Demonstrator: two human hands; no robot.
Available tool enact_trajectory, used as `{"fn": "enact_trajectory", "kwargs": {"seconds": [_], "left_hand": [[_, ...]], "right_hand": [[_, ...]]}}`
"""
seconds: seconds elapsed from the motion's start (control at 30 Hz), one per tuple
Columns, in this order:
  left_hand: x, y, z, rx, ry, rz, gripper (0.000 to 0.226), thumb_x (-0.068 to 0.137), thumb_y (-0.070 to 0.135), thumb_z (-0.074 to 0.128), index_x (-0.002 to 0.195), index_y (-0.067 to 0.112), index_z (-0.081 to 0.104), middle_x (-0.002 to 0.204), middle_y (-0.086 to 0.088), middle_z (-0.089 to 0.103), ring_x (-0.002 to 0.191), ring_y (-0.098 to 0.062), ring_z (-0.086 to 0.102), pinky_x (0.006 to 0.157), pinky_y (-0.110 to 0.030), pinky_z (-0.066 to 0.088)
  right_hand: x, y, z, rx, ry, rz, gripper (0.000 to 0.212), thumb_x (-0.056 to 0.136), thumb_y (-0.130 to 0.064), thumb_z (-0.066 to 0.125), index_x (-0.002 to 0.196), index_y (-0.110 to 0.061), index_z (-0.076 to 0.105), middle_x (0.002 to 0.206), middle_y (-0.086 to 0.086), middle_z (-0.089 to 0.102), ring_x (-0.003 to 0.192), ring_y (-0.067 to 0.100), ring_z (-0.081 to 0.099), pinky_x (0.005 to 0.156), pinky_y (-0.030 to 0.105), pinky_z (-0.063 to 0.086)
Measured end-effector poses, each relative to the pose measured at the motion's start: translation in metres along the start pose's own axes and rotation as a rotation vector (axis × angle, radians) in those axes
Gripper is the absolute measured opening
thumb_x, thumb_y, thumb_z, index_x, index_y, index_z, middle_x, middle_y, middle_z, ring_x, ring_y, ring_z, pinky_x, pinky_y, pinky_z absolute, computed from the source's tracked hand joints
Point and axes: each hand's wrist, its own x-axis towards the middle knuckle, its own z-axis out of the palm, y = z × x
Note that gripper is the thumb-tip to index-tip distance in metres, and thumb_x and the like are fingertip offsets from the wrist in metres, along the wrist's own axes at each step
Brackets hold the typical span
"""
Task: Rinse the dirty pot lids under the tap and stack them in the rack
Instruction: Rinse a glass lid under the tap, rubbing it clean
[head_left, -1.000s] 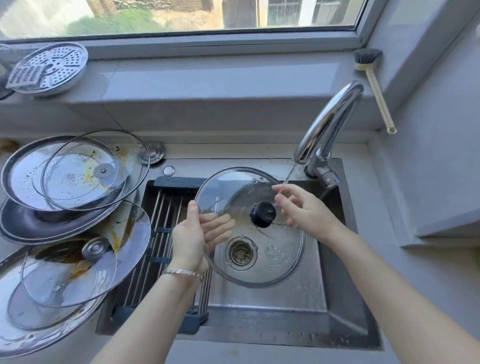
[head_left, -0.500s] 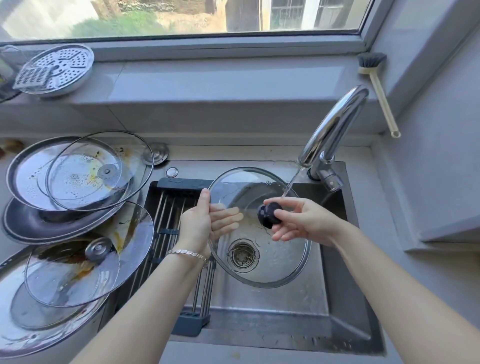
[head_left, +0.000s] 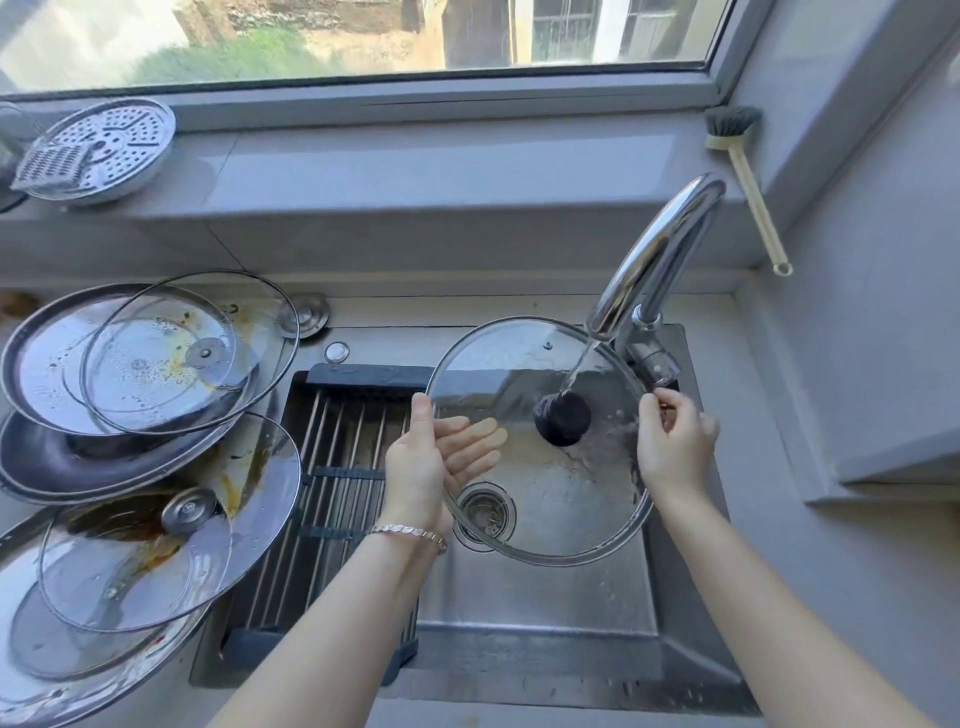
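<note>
Lid (head_left: 519, 353): 1 glass lid with a metal rim, held tilted over the sink (head_left: 545, 597), knob side up, above the drain (head_left: 485, 506). Its left edge overlaps the rack's right side.

Tap (head_left: 660, 249): running. A thin stream (head_left: 576, 366) lands on the black knob (head_left: 563, 418); water spreads over the glass to the right of the knob.

Left hand (head_left: 431, 462): holds the lid's left rim. The thumb lies on top of the rim and the 4 fingers (head_left: 480, 431) are nearly straight beneath the glass, visible through it. A bracelet (head_left: 410, 532) sits on the wrist.

Right hand (head_left: 675, 447): grips the right rim, fingers curled over the edge just below the tap's base.

Rack (head_left: 337, 431): a roll-up bar rack across the left part of the sink, beside the held lid.

Dirty lids (head_left: 249, 467): piled on the counter left of the rack, glass and steel overlapping. Brown and yellow residue shows on the glass ones.

Sill: a perforated steamer plate (head_left: 104, 145) at far left. A brush (head_left: 748, 176) leans in the right corner, bristles up.
</note>
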Motion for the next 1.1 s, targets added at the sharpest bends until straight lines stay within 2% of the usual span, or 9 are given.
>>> {"fn": "enact_trajectory", "kwargs": {"seconds": [0.13,0.3,0.47,0.57,0.7,0.83,0.93,1.03,1.1], "left_hand": [[0.007,-0.025,0.001,-0.067,-0.028,-0.105,0.042,0.098,0.042,0.03,0.096,0.007,0.052,0.06,-0.009,0.071,0.052,-0.017,0.069,0.04,-0.021,0.052],[0.016,-0.076,-0.004,0.106,0.046,-0.425,0.031,0.101,0.033,0.026,0.091,0.014,0.048,0.087,-0.013,0.06,0.07,-0.023,0.061,0.067,-0.036,0.05],[0.007,-0.085,-0.026,-0.088,0.074,-0.612,0.043,0.092,0.054,0.038,0.083,0.015,0.054,0.09,-0.008,0.06,0.081,-0.024,0.057,0.09,-0.049,0.045],[0.004,-0.065,-0.044,-0.135,0.137,-0.483,0.043,0.09,0.056,0.041,0.072,0.018,0.049,0.074,-0.003,0.054,0.074,-0.02,0.054,0.09,-0.046,0.043],[-0.002,-0.026,-0.058,0.056,0.227,-0.184,0.041,0.093,0.044,0.046,0.063,0.016,0.047,0.06,-0.001,0.055,0.066,-0.017,0.052,0.073,-0.029,0.043],[-0.014,0.003,-0.048,0.483,0.189,0.183,0.041,0.094,0.04,0.043,0.065,0.011,0.049,0.067,0.0,0.05,0.067,-0.014,0.047,0.059,-0.024,0.035],[-0.024,0.011,-0.045,0.579,0.076,0.387,0.042,0.093,0.034,0.048,0.057,0.012,0.043,0.046,0.012,0.042,0.044,-0.001,0.038,0.047,-0.013,0.036],[-0.028,0.008,-0.048,0.62,-0.109,0.645,0.044,0.086,0.025,0.056,0.049,0.014,0.035,0.044,0.007,0.035,0.047,-0.002,0.032,0.052,-0.014,0.034],[-0.03,0.005,-0.047,0.707,-0.269,0.809,0.038,0.08,0.022,0.05,0.047,0.015,0.034,0.05,0.002,0.035,0.055,-0.007,0.035,0.069,-0.02,0.039]], "right_hand": [[0.009,0.004,-0.022,0.388,-0.253,0.278,0.026,0.099,-0.035,0.038,0.093,-0.017,0.057,0.057,0.002,0.055,0.047,0.013,0.059,0.048,0.024,0.047],[0.015,-0.005,-0.038,0.143,-0.237,0.077,0.021,0.095,-0.033,0.048,0.096,-0.015,0.058,0.054,0.008,0.052,0.033,0.011,0.056,0.034,0.014,0.036],[0.005,-0.009,-0.037,0.078,-0.422,-0.133,0.011,0.093,-0.03,0.054,0.09,-0.026,0.064,0.042,0.004,0.052,0.036,0.019,0.058,0.039,0.022,0.041],[-0.001,0.007,-0.027,0.117,-0.444,-0.1,0.018,0.095,-0.029,0.047,0.094,-0.018,0.062,0.04,0.002,0.053,0.037,0.016,0.057,0.041,0.021,0.041],[-0.018,0.046,0.01,0.316,-0.468,0.306,0.035,0.099,-0.035,0.033,0.098,-0.009,0.057,0.059,0.006,0.053,0.053,0.017,0.059,0.06,0.03,0.048],[-0.036,0.061,0.04,0.614,-0.653,0.734,0.054,0.098,-0.048,0.027,0.121,-0.005,0.049,0.106,0.019,0.059,0.099,0.032,0.058,0.09,0.045,0.043],[-0.03,0.051,0.032,0.896,-0.732,0.949,0.078,0.088,-0.067,0.026,0.127,-0.002,0.043,0.131,0.031,0.043,0.118,0.049,0.045,0.091,0.054,0.041],[-0.021,0.044,0.015,0.698,-0.877,1.045,0.085,0.089,-0.062,0.035,0.134,0.011,0.034,0.114,0.035,0.057,0.098,0.045,0.063,0.083,0.047,0.054],[-0.025,0.045,0.011,0.39,-0.909,1.025,0.077,0.091,-0.057,0.039,0.132,0.008,0.036,0.092,0.028,0.068,0.074,0.033,0.071,0.055,0.036,0.059]]}}
